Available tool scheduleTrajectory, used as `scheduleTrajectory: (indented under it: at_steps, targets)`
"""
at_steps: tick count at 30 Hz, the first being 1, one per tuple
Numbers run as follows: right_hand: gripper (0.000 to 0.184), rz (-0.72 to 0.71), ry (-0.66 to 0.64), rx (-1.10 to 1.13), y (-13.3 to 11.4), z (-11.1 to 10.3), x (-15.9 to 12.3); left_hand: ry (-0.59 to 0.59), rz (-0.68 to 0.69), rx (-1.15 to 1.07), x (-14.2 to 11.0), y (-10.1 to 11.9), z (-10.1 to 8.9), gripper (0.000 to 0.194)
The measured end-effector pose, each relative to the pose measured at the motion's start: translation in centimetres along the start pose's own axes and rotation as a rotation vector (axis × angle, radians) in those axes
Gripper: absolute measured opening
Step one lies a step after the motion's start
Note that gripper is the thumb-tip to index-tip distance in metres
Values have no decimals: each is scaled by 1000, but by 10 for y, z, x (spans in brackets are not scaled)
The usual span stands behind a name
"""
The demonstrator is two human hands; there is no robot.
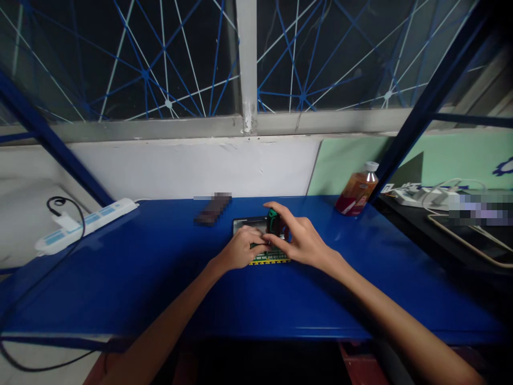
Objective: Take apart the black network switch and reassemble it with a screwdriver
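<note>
My right hand (304, 240) is closed around a dark, stubby screwdriver handle (273, 222) with a green top, held upright. The index finger reaches over its top and the thumb lies along its lower side. My left hand (244, 247) is close beside it, fingers bent together at the foot of the handle; a small dark part shows between thumb and fingers, too hidden to name. Under both hands lies an open tool case (269, 256) with green rows of small pieces and a yellow-and-black front edge. The hands cover much of its middle.
A blurred dark flat object (214, 208) lies behind and left of the case on the blue table (168, 289). A bottle of reddish drink (358, 191) stands at the back right. A white power strip (88, 227) with a black cable lies at the left.
</note>
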State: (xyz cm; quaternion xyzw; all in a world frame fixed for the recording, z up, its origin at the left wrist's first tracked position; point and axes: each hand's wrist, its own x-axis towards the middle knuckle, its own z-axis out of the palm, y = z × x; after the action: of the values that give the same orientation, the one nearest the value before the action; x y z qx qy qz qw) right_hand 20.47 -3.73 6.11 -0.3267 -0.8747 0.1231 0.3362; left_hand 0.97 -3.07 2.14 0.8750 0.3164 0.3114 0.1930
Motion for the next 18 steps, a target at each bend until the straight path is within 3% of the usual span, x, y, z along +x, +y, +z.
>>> scheduleTrajectory:
  at_steps: [6,11,15,18]
  targets:
    - [58,15,1,17,1,0,-1,-109,4,162,-4,-8,-9,22]
    - [59,28,52,132,7,-1,-1,-138,-6,334,-9,-13,-10,58]
    - [64,121,211,262,16,-9,1,-118,34,414,-10,-11,-3,58]
    - [67,185,344,220,31,-19,2,-100,46,429,-11,-9,0,53]
